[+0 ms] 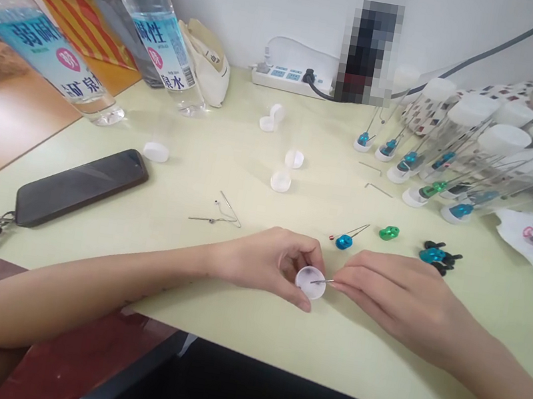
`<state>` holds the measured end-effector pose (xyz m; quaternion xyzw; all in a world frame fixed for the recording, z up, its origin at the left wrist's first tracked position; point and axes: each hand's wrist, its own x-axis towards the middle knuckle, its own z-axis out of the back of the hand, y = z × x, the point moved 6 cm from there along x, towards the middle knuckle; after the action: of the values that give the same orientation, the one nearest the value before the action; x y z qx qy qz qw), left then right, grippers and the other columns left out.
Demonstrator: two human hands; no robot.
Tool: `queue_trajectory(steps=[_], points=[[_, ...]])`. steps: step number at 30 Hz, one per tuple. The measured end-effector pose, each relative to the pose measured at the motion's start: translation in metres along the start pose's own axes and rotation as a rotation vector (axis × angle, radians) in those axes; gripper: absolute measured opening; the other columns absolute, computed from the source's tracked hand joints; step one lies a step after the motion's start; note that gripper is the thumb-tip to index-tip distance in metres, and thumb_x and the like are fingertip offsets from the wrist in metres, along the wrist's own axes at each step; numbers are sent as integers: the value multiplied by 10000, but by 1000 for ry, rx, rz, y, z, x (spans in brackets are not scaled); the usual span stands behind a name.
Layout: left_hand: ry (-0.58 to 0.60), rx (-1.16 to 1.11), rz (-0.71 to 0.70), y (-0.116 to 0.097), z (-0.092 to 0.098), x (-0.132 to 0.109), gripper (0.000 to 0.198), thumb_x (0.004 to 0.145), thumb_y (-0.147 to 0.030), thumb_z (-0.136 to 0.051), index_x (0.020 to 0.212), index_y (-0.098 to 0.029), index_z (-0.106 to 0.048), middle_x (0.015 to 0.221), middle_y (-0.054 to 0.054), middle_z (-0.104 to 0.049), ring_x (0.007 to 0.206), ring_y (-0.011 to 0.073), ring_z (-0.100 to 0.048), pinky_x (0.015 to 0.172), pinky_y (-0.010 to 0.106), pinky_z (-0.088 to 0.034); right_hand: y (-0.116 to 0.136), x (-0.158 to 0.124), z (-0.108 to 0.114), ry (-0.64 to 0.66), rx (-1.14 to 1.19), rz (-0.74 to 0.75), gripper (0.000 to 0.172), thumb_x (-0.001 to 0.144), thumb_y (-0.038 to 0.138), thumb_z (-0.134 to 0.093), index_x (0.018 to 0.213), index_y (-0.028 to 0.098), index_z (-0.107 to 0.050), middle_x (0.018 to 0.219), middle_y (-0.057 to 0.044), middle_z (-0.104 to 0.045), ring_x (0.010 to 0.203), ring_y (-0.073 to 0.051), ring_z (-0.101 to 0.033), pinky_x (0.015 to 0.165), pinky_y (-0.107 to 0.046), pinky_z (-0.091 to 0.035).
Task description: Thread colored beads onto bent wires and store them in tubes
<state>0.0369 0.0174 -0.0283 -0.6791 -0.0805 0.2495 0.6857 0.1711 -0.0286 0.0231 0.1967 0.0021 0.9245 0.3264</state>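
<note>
My left hand point(262, 259) is closed around the side of a small round white cap point(305, 274), its hollow side facing me. Between the pinched fingertips of my right hand point(392, 297) is a thin metal rod point(323, 281), whose tip lies over or inside the cap; contact cannot be made out. Just beyond my hands lie a blue knob-like piece point(343, 241) with thin metal wires and a green piece point(389, 232). Past my right hand sits another blue piece point(432, 254) among black thumbscrew-like parts point(450, 259). Bent metal wires point(227, 219) rest beyond my left forearm.
A black phone point(83, 187) and two water bottles point(156, 33) stand or lie at left. White caps point(280, 181) dot the middle. Two L-shaped keys point(378, 189) lie near several clear tubes point(464, 163) at right. A power strip point(286, 78) runs along the wall.
</note>
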Motion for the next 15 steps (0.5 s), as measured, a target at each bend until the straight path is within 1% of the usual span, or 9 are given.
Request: queue_trajectory(steps=[10, 15], points=[[-26, -51, 9, 0, 0, 1, 352, 613, -207, -810, 877, -165, -581, 768, -7, -617, 734, 130, -603, 706, 307, -516, 0, -2, 0, -9, -10, -1, 205, 959, 196, -434, 898, 221, -628, 822, -25, -651, 708, -139, -597, 612, -268, -435], [-39, -36, 27, 1, 0, 1, 359, 610, -223, -815, 868, -162, -573, 753, -13, -607, 717, 124, -593, 674, 290, -509, 0, -2, 2, -47, -12, -1, 178, 949, 183, -458, 892, 221, -623, 812, -25, -648, 706, -142, -592, 611, -271, -430]])
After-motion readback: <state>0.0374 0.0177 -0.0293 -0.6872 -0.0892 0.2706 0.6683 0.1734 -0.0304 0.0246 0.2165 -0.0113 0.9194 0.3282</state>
